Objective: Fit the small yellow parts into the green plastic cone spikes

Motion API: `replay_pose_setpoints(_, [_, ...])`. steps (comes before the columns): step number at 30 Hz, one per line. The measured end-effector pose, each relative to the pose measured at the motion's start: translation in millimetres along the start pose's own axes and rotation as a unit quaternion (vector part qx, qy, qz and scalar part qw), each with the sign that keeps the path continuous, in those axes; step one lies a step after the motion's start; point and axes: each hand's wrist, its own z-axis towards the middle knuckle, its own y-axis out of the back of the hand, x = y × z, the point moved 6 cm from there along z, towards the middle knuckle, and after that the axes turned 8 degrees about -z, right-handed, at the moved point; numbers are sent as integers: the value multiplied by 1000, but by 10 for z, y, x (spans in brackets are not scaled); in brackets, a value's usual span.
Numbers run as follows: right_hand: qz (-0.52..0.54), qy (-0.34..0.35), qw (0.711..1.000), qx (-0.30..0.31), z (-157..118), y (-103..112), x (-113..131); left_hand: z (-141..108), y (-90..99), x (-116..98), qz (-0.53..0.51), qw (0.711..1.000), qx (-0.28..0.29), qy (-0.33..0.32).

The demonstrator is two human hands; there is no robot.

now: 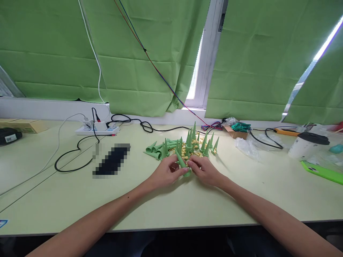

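My left hand (166,172) is closed around a green cone (181,160), which leans to the left with its wide base low, near the table. The fingers of my right hand (205,170) are pinched together beside that cone's right side; what they hold, if anything, is too small to make out. Just beyond my hands, several green cones (188,140) stand upright, some with their points well above the others. Small yellow pieces (183,151) lie heaped among them. More green cones (153,155) lie on their sides to the left.
A blurred dark rectangle (112,160) lies left of my hands. Behind it are a white power strip (98,130) and black cables (147,126). On the right are a small cardboard box (235,132), clear plastic (248,147), a lidded cup (307,147) and a green phone (323,172).
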Motion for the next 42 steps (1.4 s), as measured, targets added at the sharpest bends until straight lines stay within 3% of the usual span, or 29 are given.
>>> replay_pose_setpoints(6, [-13, 5, 1000, 11, 0, -21, -6, -2, -2, -28, 74, 996, 1, -44])
replay_pose_setpoints(24, [-8, 13, 1000, 28, 2, -52, -12, -58, -31, -141, 154, 965, 15, -214])
replay_pose_setpoints(42, [107, -57, 990, 67, -15, -106, 12, -114, -104, -168, 191, 949, 49, -247])
